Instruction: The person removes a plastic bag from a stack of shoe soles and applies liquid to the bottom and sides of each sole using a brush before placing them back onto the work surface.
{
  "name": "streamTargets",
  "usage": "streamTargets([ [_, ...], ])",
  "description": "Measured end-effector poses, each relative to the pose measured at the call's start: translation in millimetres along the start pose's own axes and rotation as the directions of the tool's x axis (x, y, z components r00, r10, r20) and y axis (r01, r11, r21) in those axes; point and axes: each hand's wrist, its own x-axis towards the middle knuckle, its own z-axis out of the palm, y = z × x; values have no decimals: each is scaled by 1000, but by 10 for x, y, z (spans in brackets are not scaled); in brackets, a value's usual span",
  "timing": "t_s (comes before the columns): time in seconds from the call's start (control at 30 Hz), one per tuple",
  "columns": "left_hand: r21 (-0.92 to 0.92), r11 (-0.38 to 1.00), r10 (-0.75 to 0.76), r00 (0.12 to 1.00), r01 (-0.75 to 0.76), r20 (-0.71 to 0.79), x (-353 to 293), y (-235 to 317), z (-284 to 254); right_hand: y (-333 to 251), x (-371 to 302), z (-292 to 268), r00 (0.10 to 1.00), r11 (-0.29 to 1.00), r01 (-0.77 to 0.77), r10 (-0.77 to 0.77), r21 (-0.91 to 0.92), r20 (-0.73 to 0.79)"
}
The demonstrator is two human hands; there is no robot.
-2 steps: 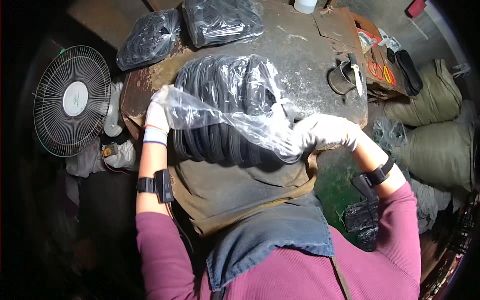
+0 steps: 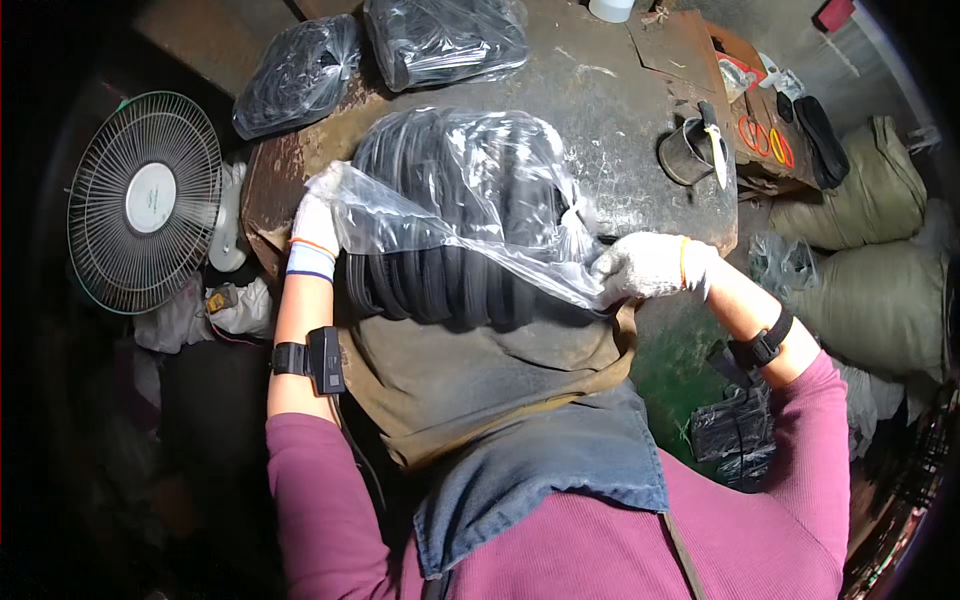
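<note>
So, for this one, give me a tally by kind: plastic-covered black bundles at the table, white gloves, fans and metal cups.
Plastic-covered black bundles: 3 (front bundle, back left bundle, back right bundle)
White gloves: 2 (left hand, right hand)
Fan: 1
Metal cup: 1
Total: 7
</note>
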Motion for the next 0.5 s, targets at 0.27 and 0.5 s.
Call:
streamTargets([
  [0.27, 53, 989, -139, 990, 139, -8, 188, 75, 84, 98, -154, -90, 983, 929, 92, -28, 360, -179],
  [0.5, 153, 982, -117, 993, 112, 24, 382, 14, 1, 306, -29, -264, 847, 985, -132, 170, 109, -503],
])
